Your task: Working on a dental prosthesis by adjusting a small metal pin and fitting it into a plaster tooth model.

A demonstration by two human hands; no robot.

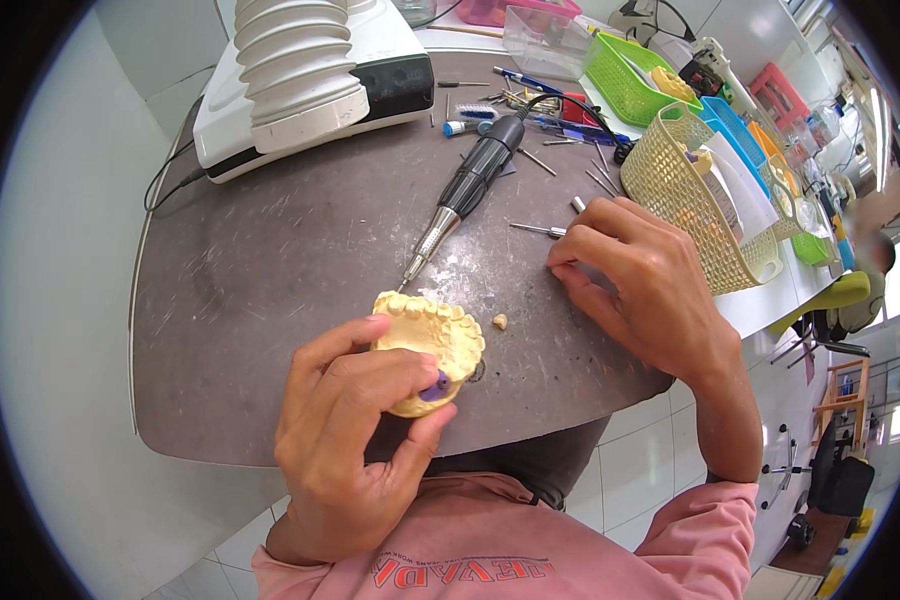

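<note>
Apparently steadying it, the left hand (pixel 342 432) gripped the dental cast (pixel 416 336) near the benchtop's (pixel 240 330) front edge, while the right hand (pixel 645 275) curled by a metal-shafted tool (pixel 538 230), hold unclear, the next move seemingly calling for a fine pinch.

Lettering stands on the front of the pink shirt (pixel 490 530): a large line of red block capitals (pixel 460 572), upside down from this view, with a smaller dark line (pixel 415 557) set along its left part, nearer the counter (pixel 270 290). Any marks on the white machine's dark panel (pixel 398 85) are too small to make out.
</note>
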